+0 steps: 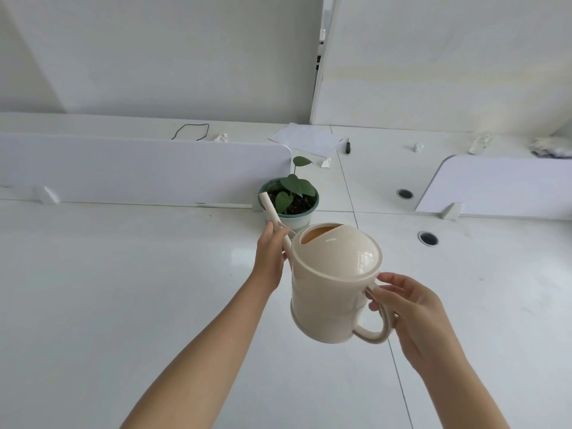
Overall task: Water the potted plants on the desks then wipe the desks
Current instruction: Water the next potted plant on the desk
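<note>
I see the right hand point(414, 317) with fingers point(392, 278) grasping the can point(331, 283) handle, the left hand point(270, 258) grasping its spout point(270, 210), tip over the pot point(298, 218) on the worktop point(123, 289).

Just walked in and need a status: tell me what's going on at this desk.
A person goes to water the potted plant on the desk. The right hand holds the cream watering can by its handle, tilted forward; the left hand steadies the long spout, whose tip reaches the pot's rim. No water stream is visible.
</note>
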Demonstrator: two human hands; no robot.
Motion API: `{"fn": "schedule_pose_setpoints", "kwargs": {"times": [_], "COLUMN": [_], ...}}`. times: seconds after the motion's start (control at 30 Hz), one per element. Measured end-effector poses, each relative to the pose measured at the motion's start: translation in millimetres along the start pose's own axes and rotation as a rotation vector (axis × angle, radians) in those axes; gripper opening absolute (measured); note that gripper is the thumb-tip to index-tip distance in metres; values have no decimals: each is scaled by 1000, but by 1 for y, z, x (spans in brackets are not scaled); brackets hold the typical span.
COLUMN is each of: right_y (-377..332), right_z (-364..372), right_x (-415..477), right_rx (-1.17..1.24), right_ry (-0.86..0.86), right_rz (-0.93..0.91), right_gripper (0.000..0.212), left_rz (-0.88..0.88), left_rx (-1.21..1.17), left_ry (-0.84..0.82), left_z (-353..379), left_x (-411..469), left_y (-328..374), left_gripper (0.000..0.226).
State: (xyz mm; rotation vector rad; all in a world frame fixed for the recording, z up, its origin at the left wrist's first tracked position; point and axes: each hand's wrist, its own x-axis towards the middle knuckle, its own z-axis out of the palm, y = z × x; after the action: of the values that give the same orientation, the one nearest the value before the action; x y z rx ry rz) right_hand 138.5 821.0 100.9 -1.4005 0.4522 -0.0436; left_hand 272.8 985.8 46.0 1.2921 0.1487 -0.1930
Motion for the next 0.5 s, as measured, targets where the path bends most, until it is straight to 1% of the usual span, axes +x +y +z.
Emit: {"fn": "schedule_pose_setpoints", "kwargs": {"times": [0.1,0.17,0.2,0.4,0.43,0.47,0.5], "right_y": [-3,-5,-6,-5,-5,-5,-6], "right_z": [12,19,22,21,19,17,15], "right_x": [7,9,11,12,12,11,11], "right_rx": [13,9,11,9,14,20,22], "right_ry": [-20,-33,-30,-37,-39,-37,-34], "right_rz": [13,26,29,55,52,50,51], "right_gripper": [18,30,32,41,36,24,18], "left_rz": [-12,-36,-52,-98,-105,-113,-122], "left_rx": [15,-18,-23,-22,-22,-20,-20], "left_ry": [-2,-14,-19,-43,-52,-60,-68], "left_z": [-3,-5,-6,-7,-6,-5,-3], "left_x": [15,24,27,40,41,42,42], "left_y": [-1,-4,-6,-17,-20,-23,-25], "left_gripper": [9,5,5,16,16,15,14]}}
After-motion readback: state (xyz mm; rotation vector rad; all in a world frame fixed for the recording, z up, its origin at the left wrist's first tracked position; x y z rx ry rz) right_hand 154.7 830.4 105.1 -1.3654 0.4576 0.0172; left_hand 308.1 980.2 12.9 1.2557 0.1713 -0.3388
